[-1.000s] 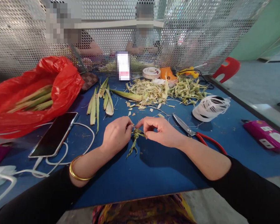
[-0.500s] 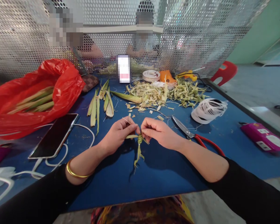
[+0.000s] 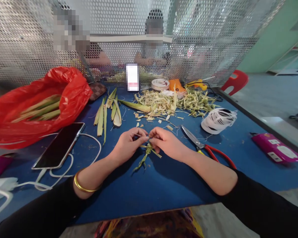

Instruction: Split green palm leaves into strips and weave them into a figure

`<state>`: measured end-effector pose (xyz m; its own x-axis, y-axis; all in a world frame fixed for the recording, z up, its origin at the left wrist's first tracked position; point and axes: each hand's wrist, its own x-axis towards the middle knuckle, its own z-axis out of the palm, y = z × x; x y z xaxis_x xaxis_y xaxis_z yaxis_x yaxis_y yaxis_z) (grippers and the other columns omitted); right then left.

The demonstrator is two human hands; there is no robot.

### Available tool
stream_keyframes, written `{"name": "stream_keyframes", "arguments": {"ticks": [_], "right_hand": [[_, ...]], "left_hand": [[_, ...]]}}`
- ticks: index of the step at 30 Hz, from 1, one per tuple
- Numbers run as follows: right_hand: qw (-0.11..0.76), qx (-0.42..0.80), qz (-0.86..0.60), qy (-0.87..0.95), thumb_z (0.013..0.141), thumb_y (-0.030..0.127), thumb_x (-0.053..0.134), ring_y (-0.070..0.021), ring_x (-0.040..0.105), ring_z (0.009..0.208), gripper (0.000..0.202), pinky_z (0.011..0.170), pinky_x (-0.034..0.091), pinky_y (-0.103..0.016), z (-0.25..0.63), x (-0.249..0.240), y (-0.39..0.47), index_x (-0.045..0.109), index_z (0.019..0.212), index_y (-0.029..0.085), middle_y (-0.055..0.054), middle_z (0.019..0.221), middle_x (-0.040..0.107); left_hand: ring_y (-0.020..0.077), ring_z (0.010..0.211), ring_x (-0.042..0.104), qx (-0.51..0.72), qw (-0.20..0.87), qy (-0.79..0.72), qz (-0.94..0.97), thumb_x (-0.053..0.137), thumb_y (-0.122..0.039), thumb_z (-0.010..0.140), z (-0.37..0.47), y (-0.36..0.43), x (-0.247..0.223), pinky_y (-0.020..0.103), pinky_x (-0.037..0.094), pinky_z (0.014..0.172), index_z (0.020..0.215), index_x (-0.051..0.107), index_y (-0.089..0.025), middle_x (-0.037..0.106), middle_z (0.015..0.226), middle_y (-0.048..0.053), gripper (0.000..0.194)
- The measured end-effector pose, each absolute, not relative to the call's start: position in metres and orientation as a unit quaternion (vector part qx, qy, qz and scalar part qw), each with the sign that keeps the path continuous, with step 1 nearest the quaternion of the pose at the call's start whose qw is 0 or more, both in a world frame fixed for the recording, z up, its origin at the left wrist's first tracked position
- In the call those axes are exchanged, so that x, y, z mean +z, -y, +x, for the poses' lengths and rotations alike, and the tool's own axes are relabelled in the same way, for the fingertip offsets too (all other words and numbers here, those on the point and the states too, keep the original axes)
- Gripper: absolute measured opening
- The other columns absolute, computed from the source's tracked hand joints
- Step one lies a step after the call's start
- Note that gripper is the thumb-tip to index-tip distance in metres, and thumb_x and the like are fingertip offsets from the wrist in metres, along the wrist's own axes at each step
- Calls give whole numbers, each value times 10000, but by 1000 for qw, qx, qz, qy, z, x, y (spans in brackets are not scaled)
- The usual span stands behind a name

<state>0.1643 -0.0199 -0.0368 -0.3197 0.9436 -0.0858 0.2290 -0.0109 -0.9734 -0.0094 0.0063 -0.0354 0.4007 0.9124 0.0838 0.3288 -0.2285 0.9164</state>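
My left hand (image 3: 129,140) and my right hand (image 3: 167,142) meet fingertip to fingertip above the table. Both are closed in a pinch. A thin pale thread (image 3: 138,134) sticks out from the left fingers and runs to the right fingertips. Just under the fingertips hangs a small woven figure of green husk strips (image 3: 148,149), with short strips out to the sides and a twisted tail trailing down to the left. Fingers hide its top end. Large scissors (image 3: 195,138) with red handles lie open near my right forearm.
Husk leaves (image 3: 104,114) and a heap of husk shreds (image 3: 159,102) lie beyond my hands. A white thread spool (image 3: 217,121) and a purple packet (image 3: 275,148) are right. A phone (image 3: 61,145) with cables and a red plastic bag (image 3: 74,86) of husks sit left.
The woven figure's tail has swung from straight down to the lower left. My fingertips have drawn closer together, with the thread between them. The view has shifted slightly.
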Motion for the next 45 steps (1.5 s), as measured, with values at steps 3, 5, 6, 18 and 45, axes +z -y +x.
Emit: {"name": "stream_keyframes", "arguments": {"ticks": [3, 5, 6, 18, 45], "right_hand": [[328, 586, -456, 584, 813, 177, 524, -98, 518, 506, 60, 513, 445, -246, 162, -39, 19, 551, 866, 176, 41, 613, 525], [317, 602, -440, 586, 801, 202, 553, -89, 515, 515, 49, 521, 451, -236, 161, -39, 20, 569, 769, 169, 36, 610, 523], [321, 603, -438, 585, 801, 222, 564, -84, 514, 513, 89, 523, 449, -231, 161, -38, 20, 565, 730, 167, 36, 608, 524], [476, 609, -421, 474, 770, 346, 668, -76, 512, 514, 205, 578, 439, -251, 165, -25, 22, 593, 725, 160, 41, 631, 549], [586, 346, -571, 460, 726, 296, 691, -203, 568, 944, 361, 791, 478, -357, 186, -33, 13, 621, 1074, 233, -59, 1089, 599]], "left_hand": [[209, 1059, 547, 379, 412, -444, 700, 613, -299, 775, -8, -5, -37, 305, 420, 796, 663, 601, -188, 623, 1022, 61, 158], [208, 1058, 552, 392, 416, -442, 691, 625, -297, 762, -7, -5, -38, 305, 431, 807, 653, 614, -191, 629, 1003, 58, 152], [204, 1037, 562, 401, 427, -445, 678, 635, -304, 754, -7, -5, -38, 304, 438, 807, 681, 628, -192, 635, 993, 55, 134], [184, 842, 641, 289, 661, -432, 541, 715, -218, 670, -3, 12, -22, 304, 462, 814, 814, 711, -180, 720, 837, 50, 149], [83, 535, 494, 347, 687, -480, 420, 685, -329, 733, -9, 12, -19, 200, 361, 501, 744, 666, -147, 607, 688, 12, 183]]}}
